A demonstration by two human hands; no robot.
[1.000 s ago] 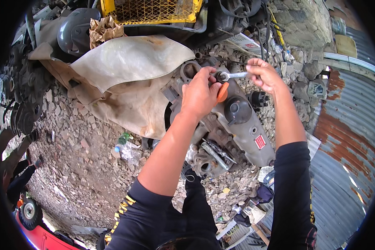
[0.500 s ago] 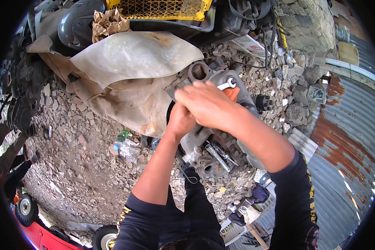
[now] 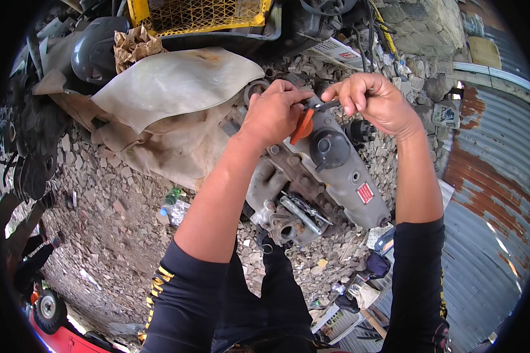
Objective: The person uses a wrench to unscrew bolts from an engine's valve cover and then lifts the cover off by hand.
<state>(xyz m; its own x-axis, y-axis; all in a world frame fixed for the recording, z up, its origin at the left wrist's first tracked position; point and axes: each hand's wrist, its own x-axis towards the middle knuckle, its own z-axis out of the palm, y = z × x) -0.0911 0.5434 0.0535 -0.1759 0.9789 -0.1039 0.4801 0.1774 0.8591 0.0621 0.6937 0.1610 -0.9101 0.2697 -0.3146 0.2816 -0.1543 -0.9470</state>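
Note:
A grey metal engine assembly (image 3: pixel 359 179) lies beneath my hands, with a dark round cap (image 3: pixel 328 150) and an orange plastic piece (image 3: pixel 302 126) on its upper part. My left hand (image 3: pixel 272 115) is closed at the top of it, fingertips beside the orange piece and a wrench head; what they grip is hidden. My right hand (image 3: pixel 376 103) has curled fingers on the outer end of a wrench (image 3: pixel 330 106), which lies across the fitting near the orange piece. Loose metal tools (image 3: pixel 300 213) rest lower on the engine.
A tan sheet (image 3: pixel 171 88), yellow crate (image 3: pixel 197 20) and crumpled brown paper (image 3: pixel 136 47) lie beyond the engine on rubble. Rusty corrugated metal (image 3: pixel 483 182) borders the right. At lower left are another person's dark-clothed limb (image 3: pixel 32 259) and a red vehicle (image 3: pixel 56 329) with a tyre.
Half a second ago my right hand had swung left over my left hand; now it is back at upper right on the wrench, and my left hand is higher at the fitting.

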